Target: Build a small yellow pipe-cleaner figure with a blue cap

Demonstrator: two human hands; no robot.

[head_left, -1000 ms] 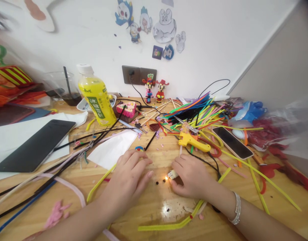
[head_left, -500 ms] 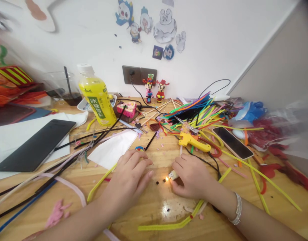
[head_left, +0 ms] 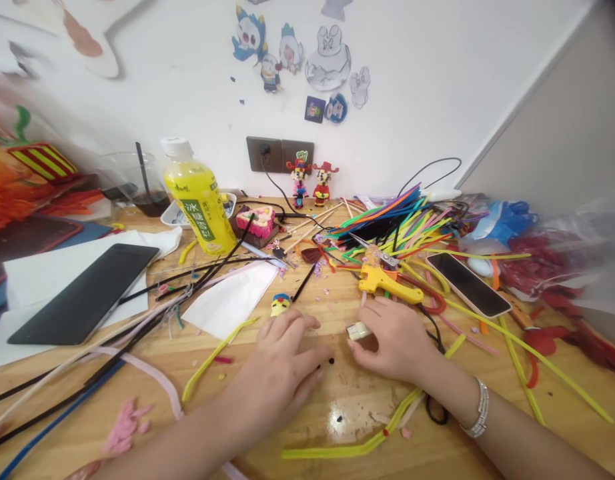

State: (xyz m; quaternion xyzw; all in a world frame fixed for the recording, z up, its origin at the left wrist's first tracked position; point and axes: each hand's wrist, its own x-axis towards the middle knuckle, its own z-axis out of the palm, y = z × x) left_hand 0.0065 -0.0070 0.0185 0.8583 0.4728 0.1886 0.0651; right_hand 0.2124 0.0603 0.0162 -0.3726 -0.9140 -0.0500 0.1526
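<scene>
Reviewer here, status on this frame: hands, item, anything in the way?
Right hand shut on small cream-coloured object. Left hand resting on wooden table, small yellow figure just beyond. Dark specks between hands; yellow glue gun beyond right.

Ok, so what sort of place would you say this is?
Probably a home craft desk. The wooden tabletop is strewn with colorful pipe cleaners, there's what looks like a yellow hot glue gun, and small handmade figures stand by the wall sockets.
</scene>
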